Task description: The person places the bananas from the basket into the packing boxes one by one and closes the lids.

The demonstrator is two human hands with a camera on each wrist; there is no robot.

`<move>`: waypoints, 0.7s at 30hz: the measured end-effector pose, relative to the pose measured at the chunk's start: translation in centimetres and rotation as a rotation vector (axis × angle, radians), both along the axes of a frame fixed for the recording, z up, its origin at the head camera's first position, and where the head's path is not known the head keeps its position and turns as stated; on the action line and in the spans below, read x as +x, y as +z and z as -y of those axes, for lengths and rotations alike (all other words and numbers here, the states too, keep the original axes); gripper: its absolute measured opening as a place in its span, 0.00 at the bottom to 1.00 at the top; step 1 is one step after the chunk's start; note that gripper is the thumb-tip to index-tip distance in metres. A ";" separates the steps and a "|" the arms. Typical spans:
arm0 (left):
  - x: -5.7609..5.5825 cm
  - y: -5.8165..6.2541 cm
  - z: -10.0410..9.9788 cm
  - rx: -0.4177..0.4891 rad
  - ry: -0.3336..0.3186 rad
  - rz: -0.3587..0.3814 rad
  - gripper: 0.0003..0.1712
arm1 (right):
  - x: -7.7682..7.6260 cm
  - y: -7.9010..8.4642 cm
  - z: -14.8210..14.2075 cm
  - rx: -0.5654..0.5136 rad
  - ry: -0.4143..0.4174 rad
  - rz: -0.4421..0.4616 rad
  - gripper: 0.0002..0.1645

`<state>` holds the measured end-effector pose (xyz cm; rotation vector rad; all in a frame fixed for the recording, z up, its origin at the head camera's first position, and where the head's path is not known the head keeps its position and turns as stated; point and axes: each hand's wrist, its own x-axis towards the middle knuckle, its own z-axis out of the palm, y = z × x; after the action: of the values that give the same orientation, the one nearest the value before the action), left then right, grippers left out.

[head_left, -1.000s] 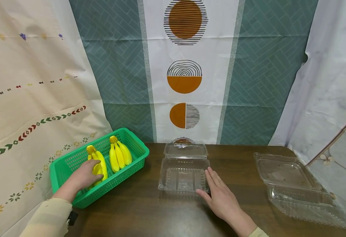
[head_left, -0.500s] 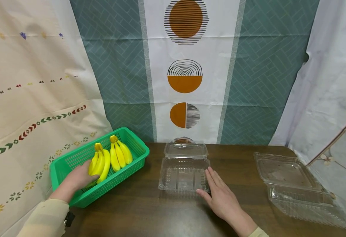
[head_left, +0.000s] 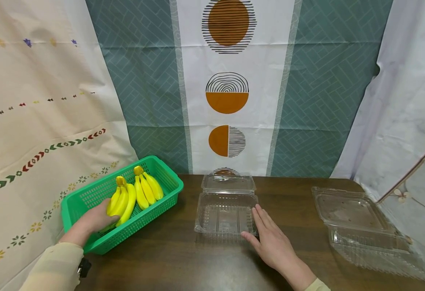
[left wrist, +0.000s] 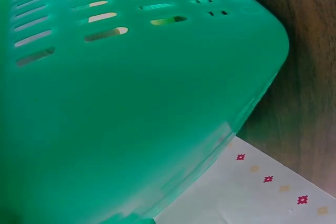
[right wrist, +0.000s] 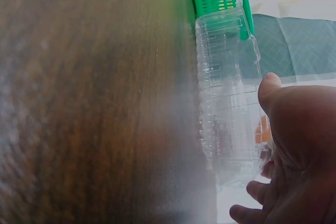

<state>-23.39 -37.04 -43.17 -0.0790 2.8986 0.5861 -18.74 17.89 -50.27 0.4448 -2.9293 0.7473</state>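
Observation:
In the head view my left hand (head_left: 97, 216) reaches into the green plastic basket (head_left: 169, 196). It grips the lower end of a yellow bunch of bananas (head_left: 125, 202), thumb toward the near side and the fingertips hidden behind the fruit. A second bunch (head_left: 148, 188) lies to its right in the basket. The left wrist view shows the basket's outer wall (left wrist: 136, 98), not the hand. My right hand (head_left: 270, 240), fingers extended, rests against the right side of a clear hinged plastic container (head_left: 223, 214), whose lid stands open at the back.
Another clear plastic container (head_left: 365, 238) with its lid open stands at the right of the brown wooden table (head_left: 169, 258). Patterned cloths hang behind the table and along both sides.
The gripped banana bunch has shifted right, closer to the second bunch, and its stem has moved right. My left hand has drawn slightly back toward the left. The right hand stays put.

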 end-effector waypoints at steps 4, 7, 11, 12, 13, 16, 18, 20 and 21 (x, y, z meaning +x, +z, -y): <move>0.0 0.0 0.1 0.011 -0.004 -0.001 0.51 | 0.0 -0.1 0.0 -0.002 0.000 0.005 0.55; 0.0 0.0 0.2 0.025 -0.005 0.002 0.51 | -0.1 -0.1 0.0 -0.003 0.000 0.005 0.55; 0.1 0.0 0.2 0.039 -0.003 0.011 0.51 | -0.1 -0.1 0.1 -0.006 -0.001 0.008 0.55; 0.1 0.0 0.2 0.041 -0.002 0.013 0.51 | -0.1 -0.1 0.1 -0.006 0.000 0.011 0.55; 0.1 0.0 0.3 0.043 -0.001 0.015 0.51 | -0.1 -0.2 0.1 -0.005 0.002 0.013 0.55; 0.2 0.1 0.2 0.040 0.001 0.013 0.51 | 0.0 -0.1 0.1 -0.004 -0.001 0.016 0.55; 0.2 0.2 0.2 0.028 0.002 0.003 0.51 | 0.0 0.0 0.0 -0.006 0.000 0.011 0.55; 0.3 0.3 0.1 0.012 0.004 -0.010 0.51 | 0.1 0.1 0.0 -0.007 0.000 0.008 0.54; 0.3 0.4 0.1 0.006 0.005 -0.019 0.51 | 0.1 0.1 0.0 -0.007 0.001 0.009 0.54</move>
<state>-23.05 -37.11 -42.78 -0.0801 2.9154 0.5995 -18.67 17.90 -50.16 0.4436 -2.9337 0.7610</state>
